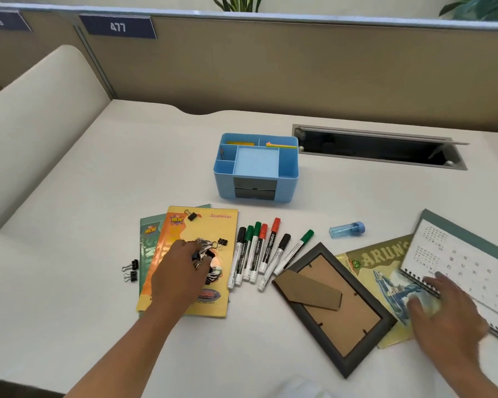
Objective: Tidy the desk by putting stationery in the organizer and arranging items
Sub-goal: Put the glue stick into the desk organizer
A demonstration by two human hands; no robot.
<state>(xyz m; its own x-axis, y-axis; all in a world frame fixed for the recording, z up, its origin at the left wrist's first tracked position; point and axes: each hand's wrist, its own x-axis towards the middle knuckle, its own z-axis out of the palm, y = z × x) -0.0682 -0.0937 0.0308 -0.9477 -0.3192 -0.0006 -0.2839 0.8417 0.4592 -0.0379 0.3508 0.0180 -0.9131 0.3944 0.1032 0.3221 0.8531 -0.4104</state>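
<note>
Head view, looking down on white desk (pixel 69 326) with clutter along the near half; step in hand looks like gathering the small black binder clips for the light blue plastic desk organizer (pixel 256 168), which sits mid-desk, far of the clutter, centre tray bare, back slots holding yellow and coloured note pads. Left hand (pixel 181 271) is on the yellow glossy paperback book (pixel 213 225) at near left, fingers curled over a bunch of black binder clips (pixel 204 251), grasping them or about to lift, contact partly hidden. More clips loose: one near the book's far edge (pixel 191 216), one pair just right of the bunch (pixel 222 242), two on the desk left of the books (pixel 131 270). Right hand (pixel 440 308) lies flat and spread, holding nothing, on the green illustrated booklet (pixel 385 259) beside the white spiral-bound desk calendar (pixel 466 265) at near right. Row of whiteboard markers with black, green and red caps (pixel 259 254) lies between book and dark-framed photo frame lying face down (pixel 334 308); small blue translucent plastic case (pixel 347 229) just far of the frame. Next move likely needs a firm pinch on the bunch, lift clear, carry far-right to an organizer slot, then sweep the stray clips
</note>
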